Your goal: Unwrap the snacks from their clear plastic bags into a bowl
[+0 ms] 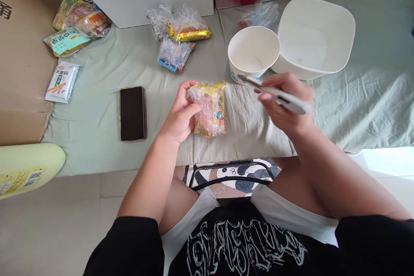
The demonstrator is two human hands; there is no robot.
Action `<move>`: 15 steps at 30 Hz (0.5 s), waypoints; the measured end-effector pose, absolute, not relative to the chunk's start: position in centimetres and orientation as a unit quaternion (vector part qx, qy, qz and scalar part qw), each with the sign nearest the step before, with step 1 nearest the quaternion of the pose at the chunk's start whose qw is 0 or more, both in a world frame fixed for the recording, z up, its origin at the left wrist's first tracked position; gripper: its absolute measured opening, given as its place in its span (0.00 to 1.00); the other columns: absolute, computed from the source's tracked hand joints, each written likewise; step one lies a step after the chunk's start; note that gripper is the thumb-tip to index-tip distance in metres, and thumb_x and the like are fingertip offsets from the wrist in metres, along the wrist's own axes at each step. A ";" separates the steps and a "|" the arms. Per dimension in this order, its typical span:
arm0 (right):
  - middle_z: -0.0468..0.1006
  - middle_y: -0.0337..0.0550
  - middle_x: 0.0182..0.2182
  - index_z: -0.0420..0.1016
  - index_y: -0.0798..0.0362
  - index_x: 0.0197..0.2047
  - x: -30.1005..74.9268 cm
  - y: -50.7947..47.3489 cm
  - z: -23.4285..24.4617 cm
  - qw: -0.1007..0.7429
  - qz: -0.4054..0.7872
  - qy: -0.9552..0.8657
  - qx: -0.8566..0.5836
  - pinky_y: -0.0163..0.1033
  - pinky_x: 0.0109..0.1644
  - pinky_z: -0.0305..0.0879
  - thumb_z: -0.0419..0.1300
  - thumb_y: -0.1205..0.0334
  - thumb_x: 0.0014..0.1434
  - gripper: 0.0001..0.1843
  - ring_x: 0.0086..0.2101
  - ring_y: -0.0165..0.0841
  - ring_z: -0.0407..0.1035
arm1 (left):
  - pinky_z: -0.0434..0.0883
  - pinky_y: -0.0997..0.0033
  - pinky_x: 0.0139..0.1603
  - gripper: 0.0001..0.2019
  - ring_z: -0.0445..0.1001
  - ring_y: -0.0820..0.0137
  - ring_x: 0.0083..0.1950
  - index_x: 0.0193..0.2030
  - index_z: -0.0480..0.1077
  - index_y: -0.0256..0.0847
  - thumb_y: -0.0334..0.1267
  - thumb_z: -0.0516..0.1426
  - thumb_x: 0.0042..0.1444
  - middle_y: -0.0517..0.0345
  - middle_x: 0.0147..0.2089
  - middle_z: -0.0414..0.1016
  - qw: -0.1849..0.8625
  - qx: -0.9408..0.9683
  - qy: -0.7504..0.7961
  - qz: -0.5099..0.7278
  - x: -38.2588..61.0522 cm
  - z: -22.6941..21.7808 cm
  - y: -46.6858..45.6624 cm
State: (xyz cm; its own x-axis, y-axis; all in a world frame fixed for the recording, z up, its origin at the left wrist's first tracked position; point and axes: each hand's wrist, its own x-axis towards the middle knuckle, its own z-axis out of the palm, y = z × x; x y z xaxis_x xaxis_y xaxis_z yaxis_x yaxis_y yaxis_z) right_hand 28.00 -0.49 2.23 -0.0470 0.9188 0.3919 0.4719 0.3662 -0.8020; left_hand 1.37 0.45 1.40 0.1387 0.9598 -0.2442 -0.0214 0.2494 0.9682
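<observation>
My left hand [181,111] pinches the top left corner of a clear-wrapped yellow snack packet [210,109] that lies on the pale green sheet [97,108]. My right hand [284,103] is closed round a pair of scissors [274,93] with a white handle, blades pointing left towards the packet, a short gap away. Just behind the scissors stands a white paper cup [253,51], empty inside. Beside it on the right sits a large white square bowl [313,36], tilted and empty.
A black phone [132,113] lies face up left of the packet. More wrapped snack packets [179,34] lie at the back, others [76,23] at the far left with a white sachet [62,82]. A cardboard box [19,51] stands left, white boxes behind.
</observation>
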 end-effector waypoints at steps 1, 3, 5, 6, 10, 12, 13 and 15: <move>0.80 0.45 0.36 0.78 0.45 0.44 28.0 -0.5 2.1 0.420 0.225 -0.729 -0.491 0.48 0.41 0.71 0.63 0.46 0.67 0.12 0.35 0.38 0.75 | 0.80 0.59 0.41 0.29 0.81 0.60 0.42 0.59 0.66 0.54 0.45 0.65 0.49 0.56 0.43 0.77 0.587 0.461 0.525 0.409 1.4 1.2 0.6; 0.81 0.46 0.44 0.79 0.44 0.49 27.9 -0.2 1.4 0.337 0.213 -0.801 -0.447 0.49 0.47 0.72 0.61 0.52 0.68 0.11 0.42 0.41 0.77 | 0.80 0.55 0.44 0.29 0.81 0.57 0.45 0.59 0.65 0.53 0.47 0.63 0.49 0.54 0.44 0.76 0.569 0.470 0.537 0.409 1.3 0.9 0.8; 0.81 0.48 0.50 0.78 0.42 0.55 27.9 0.2 0.6 0.281 0.201 -0.838 -0.422 0.51 0.50 0.72 0.54 0.59 0.70 0.15 0.49 0.43 0.77 | 0.80 0.53 0.45 0.29 0.81 0.55 0.47 0.60 0.65 0.53 0.49 0.62 0.50 0.53 0.46 0.76 0.572 0.471 0.534 0.408 1.2 0.8 0.9; 0.81 0.48 0.52 0.78 0.42 0.57 27.9 0.3 0.2 0.271 0.191 -0.845 -0.419 0.52 0.52 0.71 0.51 0.63 0.71 0.19 0.52 0.44 0.77 | 0.80 0.52 0.45 0.30 0.81 0.55 0.48 0.61 0.64 0.54 0.50 0.62 0.50 0.53 0.47 0.75 0.580 0.470 0.528 0.406 1.1 0.8 0.8; 0.82 0.48 0.55 0.76 0.43 0.60 27.6 0.2 0.3 0.314 0.178 -0.825 -0.434 0.54 0.57 0.70 0.46 0.69 0.70 0.25 0.55 0.44 0.76 | 0.80 0.51 0.46 0.42 0.81 0.55 0.49 0.67 0.58 0.61 0.49 0.67 0.45 0.54 0.51 0.76 0.600 0.487 0.509 0.380 1.1 1.1 0.5; 0.83 0.50 0.51 0.77 0.45 0.59 27.2 -0.2 0.9 0.342 0.194 -0.821 -0.414 0.53 0.54 0.72 0.51 0.63 0.70 0.19 0.51 0.45 0.78 | 0.80 0.52 0.46 0.43 0.81 0.57 0.48 0.66 0.60 0.61 0.48 0.70 0.43 0.55 0.50 0.77 0.592 0.491 0.512 0.381 1.5 1.1 0.3; 0.83 0.49 0.49 0.77 0.46 0.58 26.9 -0.5 1.2 0.347 0.201 -0.827 -0.394 0.52 0.52 0.72 0.53 0.59 0.70 0.17 0.49 0.45 0.78 | 0.80 0.54 0.45 0.40 0.81 0.58 0.46 0.64 0.63 0.59 0.48 0.72 0.42 0.56 0.47 0.77 0.587 0.485 0.516 0.392 1.8 1.1 0.2; 0.84 0.48 0.48 0.77 0.46 0.58 26.1 -1.2 1.5 0.334 0.213 -0.851 -0.344 0.52 0.52 0.70 0.56 0.51 0.70 0.18 0.48 0.45 0.77 | 0.79 0.59 0.41 0.29 0.80 0.62 0.41 0.52 0.70 0.53 0.49 0.73 0.43 0.59 0.40 0.77 0.572 0.455 0.531 0.428 2.5 1.1 0.1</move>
State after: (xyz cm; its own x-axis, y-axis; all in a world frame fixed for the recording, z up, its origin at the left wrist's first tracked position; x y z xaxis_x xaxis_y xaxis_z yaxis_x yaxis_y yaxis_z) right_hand 26.09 -1.18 1.45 -0.5401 0.7282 0.4218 0.4436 0.6723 -0.5927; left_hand 2.52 0.13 1.10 0.0685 0.9736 -0.2177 -0.0068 0.2187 0.9758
